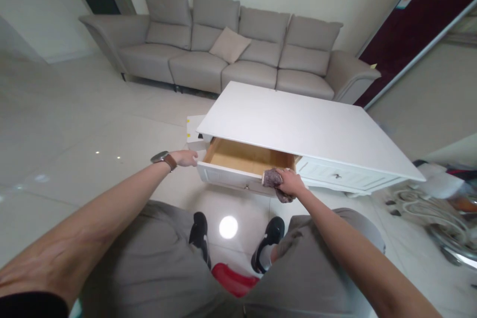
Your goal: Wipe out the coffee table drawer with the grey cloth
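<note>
A white coffee table [298, 124] stands in front of me with its left drawer [231, 171] pulled out, showing a bare wooden inside. My right hand [290, 182] is closed on a grey-brown cloth [274, 180] and presses it on the drawer's front top edge at the right end. My left hand [185, 158] rests against the drawer's left front corner, fingers curled around it; a watch with a brown strap sits on that wrist. I sit with knees apart, black shoes on the tiled floor.
A grey sofa [238, 54] with a loose cushion lines the far wall. The table's second drawer [339, 175] is closed. Something red [233, 280] lies between my legs. Clutter and a white wire object [432, 208] lie on the floor at right.
</note>
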A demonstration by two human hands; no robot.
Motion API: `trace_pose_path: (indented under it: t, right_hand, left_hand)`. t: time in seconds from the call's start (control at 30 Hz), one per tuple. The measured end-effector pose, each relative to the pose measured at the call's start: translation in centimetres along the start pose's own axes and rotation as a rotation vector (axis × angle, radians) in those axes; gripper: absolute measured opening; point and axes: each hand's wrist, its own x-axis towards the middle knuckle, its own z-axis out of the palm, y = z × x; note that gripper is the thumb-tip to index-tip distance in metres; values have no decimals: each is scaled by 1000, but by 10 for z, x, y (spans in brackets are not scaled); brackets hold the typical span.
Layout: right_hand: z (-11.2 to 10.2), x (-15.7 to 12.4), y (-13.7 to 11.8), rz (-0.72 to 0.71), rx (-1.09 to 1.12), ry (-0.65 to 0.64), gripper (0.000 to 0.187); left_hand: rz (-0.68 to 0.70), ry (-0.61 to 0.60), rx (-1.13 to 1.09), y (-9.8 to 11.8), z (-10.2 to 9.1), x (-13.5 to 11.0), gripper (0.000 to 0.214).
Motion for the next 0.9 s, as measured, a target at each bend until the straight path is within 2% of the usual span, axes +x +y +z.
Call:
trace_pose_path:
  t: [0.13, 0.23, 0.33, 0.4, 0.5, 0.7, 0.8, 0.9]
  right_hand:
    - [-2, 9, -14, -40, -28, -11, 72]
    - [-4, 18, -41, -77, -66, -8, 67]
    - [-8, 33, -82, -137, -96, -8, 67]
    - [-12, 46, -116, -194, -105, -11, 67]
    - [-16, 71, -173, -278, -110, -9, 68]
    - [-24, 116, -285, -354, -47, -8, 62]
    - [-28, 129, -325, -356, -46, -39, 52]
    - [-29, 137, -347, -362, -95, -55, 44]
  left_hand:
    - [64, -11, -106, -35, -3, 20, 59]
    - [36, -17, -280, -62, 7, 35, 64]
    - [-18, -177, -392, -78, 20, 48, 69]
    - [13, -223, -401, -81, 24, 56, 70]
    - [72, -158, -375, -78, 26, 63, 72]
    - [41, -198, -298, -75, 32, 58, 65]
    - [2, -194, -278, -79, 37, 51, 60]
    - [-36, -195, -240, -79, 39, 44, 63]
